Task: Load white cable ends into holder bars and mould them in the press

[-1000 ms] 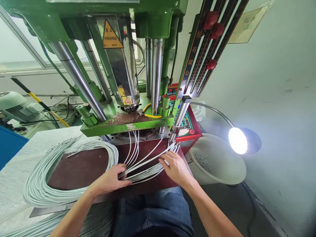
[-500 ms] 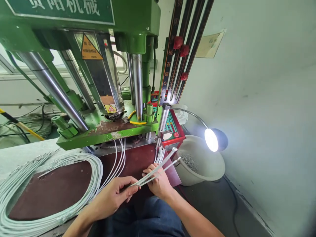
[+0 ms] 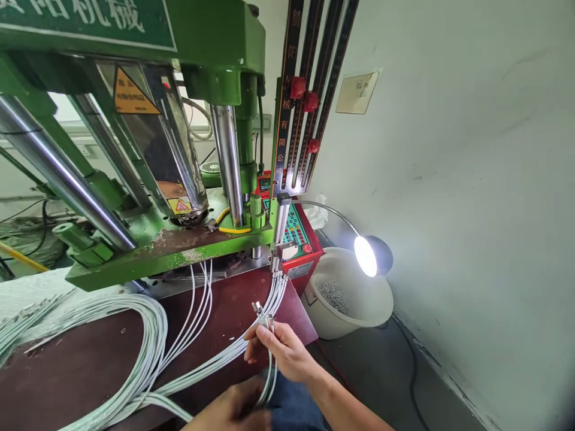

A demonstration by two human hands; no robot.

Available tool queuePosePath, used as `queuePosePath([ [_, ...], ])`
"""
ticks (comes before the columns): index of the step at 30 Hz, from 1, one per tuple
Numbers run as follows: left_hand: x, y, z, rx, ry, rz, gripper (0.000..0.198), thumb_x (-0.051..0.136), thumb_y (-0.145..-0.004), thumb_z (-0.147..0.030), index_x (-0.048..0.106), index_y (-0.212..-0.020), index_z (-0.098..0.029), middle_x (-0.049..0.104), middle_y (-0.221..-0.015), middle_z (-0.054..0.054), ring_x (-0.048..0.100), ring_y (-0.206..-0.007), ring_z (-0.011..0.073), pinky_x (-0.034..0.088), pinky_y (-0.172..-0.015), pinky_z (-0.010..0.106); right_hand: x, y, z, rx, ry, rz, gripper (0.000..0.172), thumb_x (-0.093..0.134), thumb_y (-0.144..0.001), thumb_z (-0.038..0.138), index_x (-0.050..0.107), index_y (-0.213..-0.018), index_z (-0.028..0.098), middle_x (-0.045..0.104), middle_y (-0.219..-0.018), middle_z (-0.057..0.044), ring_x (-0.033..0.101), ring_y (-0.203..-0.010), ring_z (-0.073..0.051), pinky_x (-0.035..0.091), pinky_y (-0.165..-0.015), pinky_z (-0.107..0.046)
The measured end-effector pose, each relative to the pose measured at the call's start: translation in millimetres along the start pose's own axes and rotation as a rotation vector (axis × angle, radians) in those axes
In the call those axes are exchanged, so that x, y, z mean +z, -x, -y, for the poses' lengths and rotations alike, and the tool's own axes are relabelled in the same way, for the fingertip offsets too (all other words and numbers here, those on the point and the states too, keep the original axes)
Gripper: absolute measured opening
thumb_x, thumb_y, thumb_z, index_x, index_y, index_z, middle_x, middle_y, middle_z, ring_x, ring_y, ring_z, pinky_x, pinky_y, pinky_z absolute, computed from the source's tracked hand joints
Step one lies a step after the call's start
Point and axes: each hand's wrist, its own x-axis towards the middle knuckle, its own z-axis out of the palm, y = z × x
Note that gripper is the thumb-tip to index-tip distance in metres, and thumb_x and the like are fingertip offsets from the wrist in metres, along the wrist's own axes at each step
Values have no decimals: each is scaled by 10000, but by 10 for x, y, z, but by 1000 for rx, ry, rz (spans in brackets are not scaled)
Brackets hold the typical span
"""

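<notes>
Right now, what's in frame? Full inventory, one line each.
press machine: one, green, steel columns, rear left
warning labels: two, yellow triangles, on the press guard
scale bar: one, black with red knobs, upright at centre
control box: one, red, behind the bench
gooseneck lamp: one, lit, right of the bench
basin: one, white, on the floor under the lamp
bench top: one, brown
white cables: many, looped on the bench
wall plate: one, beige
right hand: pinches cable ends
left hand: bottom edge, grips the same cables
</notes>
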Motion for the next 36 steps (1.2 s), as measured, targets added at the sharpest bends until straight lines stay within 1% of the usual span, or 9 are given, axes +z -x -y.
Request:
queuePosePath([
  [3,161,-232,18,93,232,-135,497,581,-750,-701,579,-738,-204,540,-565,-31,427,-457,101,352,-477,250,-19,-8,44,45,46,28,527,566,-862,636,686,-913,125,664,-705,-38,620,-670,-133,491,-643,-251],
  [6,205,-377,105,126,363,-117,530,594,-731,-719,578,-715,-189,505,-468,-47,323,-341,62,204,-374,221,-84,-34,84,56,20,1,519,590,-849,631,678,-896,122,676,-712,-41,623,-652,-128,494,-643,-253],
  [10,211,-447,187,96,526,-4,480,702,-693,-642,597,-738,-176,602,-505,0,485,-370,105,312,-380,213,-127,-8,31,94,57,47,550,549,-866,646,692,-894,115,683,-728,-50,640,-670,-134,516,-662,-260],
  [14,272,-526,142,194,669,-214,452,733,-701,-584,574,-634,-166,543,-466,-21,439,-361,68,306,-380,193,-222,-2,27,183,127,67,594,525,-875,653,675,-1080,115,701,-889,-84,653,-690,-143,507,-563,-227],
  [18,323,-548,150,124,713,-119,395,726,-731,-543,620,-727,-163,530,-455,-36,344,-307,45,198,-336,187,-403,-127,283,19,292,-11,557,539,-915,563,571,-1300,162,686,-1128,-118,662,-966,-187,533,-817,-308],
  [20,338,-542,162,93,734,-67,371,742,-724,-512,636,-785,-162,563,-486,-26,378,-313,56,213,-336,187,-440,-198,451,4,484,78,504,510,-943,520,578,-1318,189,662,-1223,-110,642,-1061,-194,509,-887,-313],
  [25,312,-577,86,124,717,-56,407,743,-717,-492,620,-596,-124,576,-497,22,481,-378,90,361,-403,216,-313,-302,675,245,934,593,407,501,-951,459,701,-1190,196,731,-1109,-63,674,-1004,-188,486,-883,-248],
  [32,98,-548,62,219,881,-180,324,771,-709,-440,664,-775,-141,643,-632,28,544,-454,110,442,-464,237,-131,-693,578,150,1015,626,475,295,-1034,417,676,-1214,197,722,-1141,-34,687,-955,-140,515,-816,-210],
  [36,-14,-462,96,282,897,-333,321,771,-721,-420,661,-869,-157,638,-652,-3,531,-462,96,456,-500,244,67,-1284,319,-27,1548,255,365,368,-992,175,628,-1236,98,670,-1203,-125,610,-1110,-190,475,-940,-285],
])
